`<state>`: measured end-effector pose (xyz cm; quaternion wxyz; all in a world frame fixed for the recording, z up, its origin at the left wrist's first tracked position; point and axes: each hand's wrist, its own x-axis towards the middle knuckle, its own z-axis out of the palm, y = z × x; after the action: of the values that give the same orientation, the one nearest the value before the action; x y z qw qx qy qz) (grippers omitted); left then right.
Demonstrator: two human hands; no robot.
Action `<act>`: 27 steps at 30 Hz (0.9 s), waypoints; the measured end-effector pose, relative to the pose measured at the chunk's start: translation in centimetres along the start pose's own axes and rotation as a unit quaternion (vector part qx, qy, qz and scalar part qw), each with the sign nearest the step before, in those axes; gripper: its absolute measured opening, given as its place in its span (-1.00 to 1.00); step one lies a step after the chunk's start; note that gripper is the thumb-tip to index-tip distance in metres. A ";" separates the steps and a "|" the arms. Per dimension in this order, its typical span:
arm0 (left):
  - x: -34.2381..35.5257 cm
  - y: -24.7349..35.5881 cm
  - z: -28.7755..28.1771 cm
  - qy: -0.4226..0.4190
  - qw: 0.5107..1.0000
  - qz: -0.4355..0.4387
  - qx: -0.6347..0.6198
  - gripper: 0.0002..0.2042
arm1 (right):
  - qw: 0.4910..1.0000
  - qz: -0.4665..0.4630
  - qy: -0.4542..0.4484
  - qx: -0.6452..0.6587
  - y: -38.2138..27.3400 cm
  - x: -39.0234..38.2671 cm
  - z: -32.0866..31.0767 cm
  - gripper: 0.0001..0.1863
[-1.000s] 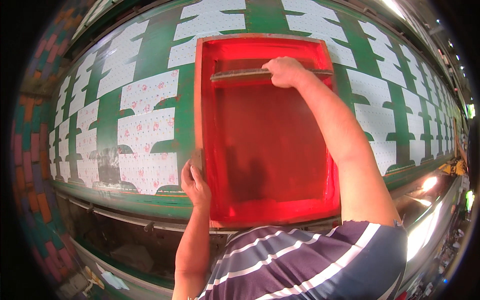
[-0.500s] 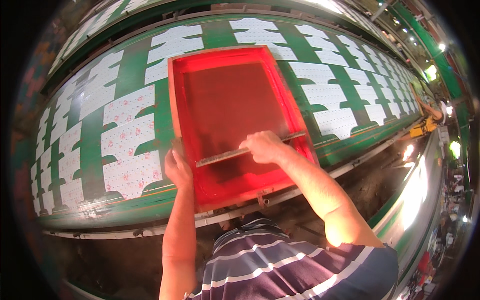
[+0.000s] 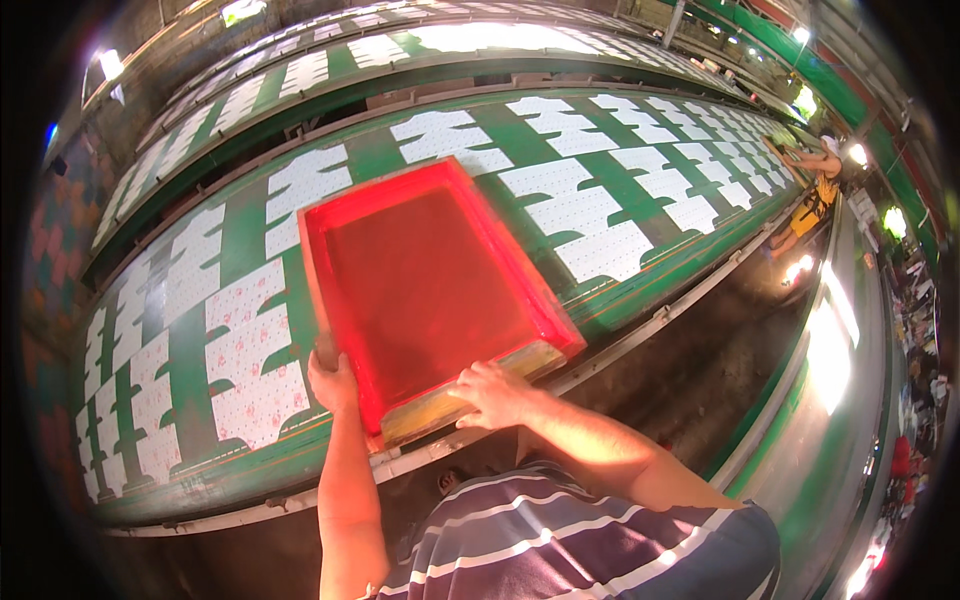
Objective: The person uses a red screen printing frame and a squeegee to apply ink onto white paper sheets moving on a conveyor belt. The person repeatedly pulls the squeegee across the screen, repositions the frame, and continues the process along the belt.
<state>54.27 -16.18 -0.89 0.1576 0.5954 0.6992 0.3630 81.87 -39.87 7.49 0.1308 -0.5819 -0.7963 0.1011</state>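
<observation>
Here, we stand at a long green surface (image 3: 243, 240) with a shallow, red-walled frame (image 3: 322, 265) set askew over it, straight in front of us, its near end reaching the surface's edge. Inside the frame is a flat, dark red panel (image 3: 430, 290). The grip of our left hand (image 3: 333, 380) is closed on the frame's left side, toward the near corner, with thumb and fingers about a small brownish block (image 3: 325, 350). Our right hand (image 3: 490, 395) is at the near end, fingers apart and lightly bent, by a yellowish-brown strip (image 3: 425, 412) that runs along it; we cannot tell whether that grip is closed on anything, nor whether the strip is the frame's own wall or a separate bar.

To the frame's left we see flower-printed pieces (image 3: 255, 370) laid in rows; to its right, pale dotted pieces (image 3: 570, 215) lie in similar rows with green between them. A pale rail (image 3: 655, 320) follows the near edge. Beyond, a second surface (image 3: 272, 92) carries more white pieces. Far off to our right, another person (image 3: 825, 190) in yellow stretches the arms toward our surface. Our striped shirt (image 3: 560, 530) shows at the bottom.
</observation>
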 end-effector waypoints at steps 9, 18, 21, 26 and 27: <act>1.5 -1.3 0.9 -0.006 0.994 -0.110 -0.025 -0.52 | 0.961 -0.037 0.104 0.255 5.5 -5.2 -2.7 -0.53; 1.5 -1.4 0.9 -0.005 0.993 -0.097 -0.065 -0.61 | 0.934 0.252 0.236 0.092 19.8 -6.9 -4.0 -0.50; 1.4 -1.2 0.8 0.008 0.994 -0.074 -0.080 -0.63 | 0.925 0.311 0.190 0.104 21.6 -5.4 -3.1 -0.38; 1.4 -1.5 0.5 -0.017 0.990 -0.096 -0.101 -0.65 | 0.906 0.359 0.180 0.136 21.9 -3.2 -2.1 -0.29; 1.3 -1.6 0.5 -0.022 0.987 -0.111 -0.113 -0.65 | 0.911 0.351 0.188 0.110 22.0 -3.0 -2.0 -0.28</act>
<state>53.16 -14.84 -2.12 0.2788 0.5002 0.7118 0.4067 103.18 -36.04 2.22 0.2976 -0.8141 -0.4849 0.1165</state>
